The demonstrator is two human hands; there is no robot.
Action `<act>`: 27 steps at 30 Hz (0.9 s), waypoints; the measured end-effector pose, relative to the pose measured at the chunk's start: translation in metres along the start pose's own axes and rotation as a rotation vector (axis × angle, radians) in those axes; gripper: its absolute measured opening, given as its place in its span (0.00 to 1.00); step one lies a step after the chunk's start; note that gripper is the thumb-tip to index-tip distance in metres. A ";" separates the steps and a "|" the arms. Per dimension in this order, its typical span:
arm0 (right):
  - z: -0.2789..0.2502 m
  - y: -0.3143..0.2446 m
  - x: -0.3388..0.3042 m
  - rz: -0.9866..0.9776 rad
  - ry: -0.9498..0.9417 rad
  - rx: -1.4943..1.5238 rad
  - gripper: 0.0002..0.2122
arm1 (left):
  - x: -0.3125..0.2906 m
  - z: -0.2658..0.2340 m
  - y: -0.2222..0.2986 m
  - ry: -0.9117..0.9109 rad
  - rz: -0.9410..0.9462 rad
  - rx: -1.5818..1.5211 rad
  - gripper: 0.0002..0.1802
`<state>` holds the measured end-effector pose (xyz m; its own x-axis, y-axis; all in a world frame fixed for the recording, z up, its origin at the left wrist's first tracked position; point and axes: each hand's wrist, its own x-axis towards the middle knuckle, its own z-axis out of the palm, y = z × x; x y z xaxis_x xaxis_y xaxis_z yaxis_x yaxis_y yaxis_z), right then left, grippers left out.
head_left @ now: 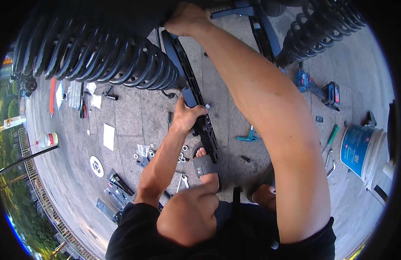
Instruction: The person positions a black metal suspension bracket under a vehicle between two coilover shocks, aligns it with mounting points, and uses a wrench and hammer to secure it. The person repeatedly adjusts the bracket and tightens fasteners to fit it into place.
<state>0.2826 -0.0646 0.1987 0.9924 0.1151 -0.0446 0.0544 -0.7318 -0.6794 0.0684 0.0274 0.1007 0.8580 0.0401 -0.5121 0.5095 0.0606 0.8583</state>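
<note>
My left hand (188, 116) is wrapped around the lower part of a long dark suspension arm (192, 89), its thumb lying across the front face. The arm slants down toward my sandalled foot. My right arm reaches far up, and my right hand (185, 21) is at the arm's upper end, against the dark underside of the vehicle; its fingers are hidden there. A large black coil spring (101, 52) hangs on the left with its lower end beside the arm. A second coil spring (319, 30) and another dark arm (262, 37) are on the right.
A cordless impact wrench (315, 86) stands at right, near a blue-and-white bucket (360, 149) and a green-handled screwdriver (333, 135). A teal T-handle tool (248, 136) lies between my feet. Wrenches (182, 182), rings (183, 154), white paper (108, 137) and pliers (82, 108) are scattered left.
</note>
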 end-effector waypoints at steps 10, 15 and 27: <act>-0.010 -0.002 0.010 -0.243 -0.259 -0.410 0.17 | 0.003 -0.001 -0.005 -0.022 0.090 -0.001 0.21; 0.001 0.008 -0.014 -0.171 -0.032 -0.049 0.18 | 0.004 -0.010 -0.005 0.041 0.090 0.109 0.20; -0.086 0.178 -0.241 -0.184 0.296 -0.305 0.27 | 0.007 -0.011 -0.006 0.022 0.102 0.089 0.19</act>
<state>0.0626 -0.2803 0.1511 0.9495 0.0974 0.2981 0.2191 -0.8863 -0.4081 0.0705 0.0385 0.0917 0.9043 0.0633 -0.4221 0.4246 -0.0338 0.9047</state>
